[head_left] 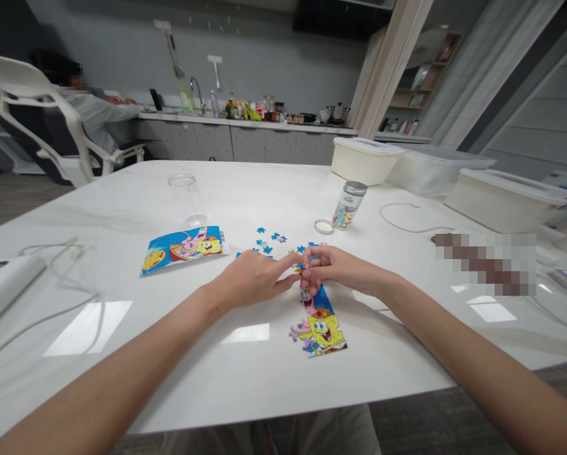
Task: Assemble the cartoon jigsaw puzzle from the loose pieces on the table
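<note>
The thumb and index finger of the right hand (328,266) are pinched together on a small puzzle piece (300,268). The left hand (257,276) brings its thumb and index finger to the same piece with only a narrow gap between them; whether they grip it or merely touch it, I cannot tell. The piece shows some blue and yellow, but the fingertips hide most of it.

Just below the fingers, on the near side, lies a joined puzzle section (325,328), flat on the white table (170,379). It shows a yellow square character with a red hat and pink figures against blue; its left edge is jagged, and its top runs up under the right hand. Loose pieces (267,249), mostly blue, lie scattered just beyond the fingers and to their left. Farther left is a picture card (184,249), slightly bowed. Beyond the fingers to the right, a printed canister (348,205) stands upright beside a ring-shaped lid (324,226).

Both forearms slant inward from the near corners, so the hands meet fingertip to fingertip above the section's upper end.
</note>
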The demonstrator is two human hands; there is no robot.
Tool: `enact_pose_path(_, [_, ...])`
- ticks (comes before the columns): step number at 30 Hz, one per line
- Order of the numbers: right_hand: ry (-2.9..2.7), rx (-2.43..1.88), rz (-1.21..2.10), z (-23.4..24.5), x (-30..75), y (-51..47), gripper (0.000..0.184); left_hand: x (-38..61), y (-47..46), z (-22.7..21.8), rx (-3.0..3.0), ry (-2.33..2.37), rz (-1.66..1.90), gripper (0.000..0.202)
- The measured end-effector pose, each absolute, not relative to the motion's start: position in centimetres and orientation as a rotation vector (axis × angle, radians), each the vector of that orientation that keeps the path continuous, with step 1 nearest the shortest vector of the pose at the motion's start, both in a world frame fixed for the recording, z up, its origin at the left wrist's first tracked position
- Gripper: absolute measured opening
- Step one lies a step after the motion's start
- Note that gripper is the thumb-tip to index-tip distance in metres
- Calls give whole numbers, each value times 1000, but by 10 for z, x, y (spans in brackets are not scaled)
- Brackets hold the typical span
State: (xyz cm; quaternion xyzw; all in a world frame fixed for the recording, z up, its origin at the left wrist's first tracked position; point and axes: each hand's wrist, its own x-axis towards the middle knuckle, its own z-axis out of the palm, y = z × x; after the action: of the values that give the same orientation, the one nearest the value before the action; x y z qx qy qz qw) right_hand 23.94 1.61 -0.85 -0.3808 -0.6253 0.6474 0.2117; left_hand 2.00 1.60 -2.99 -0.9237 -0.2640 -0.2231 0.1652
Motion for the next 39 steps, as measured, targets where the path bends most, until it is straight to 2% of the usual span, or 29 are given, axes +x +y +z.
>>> enact_pose_path(8, [-1752, -1043, 1801, -12, 241, 17, 23, 20, 15, -30, -2637, -764, -599, 29])
enact_pose_path(24, [-1784, -977, 1887, -12, 245, 17, 29, 19, 17, -31, -2672, -774, -640, 43])
enact_pose_path(39, [-1793, -989, 1872, -10, 244, 18, 23, 20, 16, -28, -2567, -677, -754, 45])
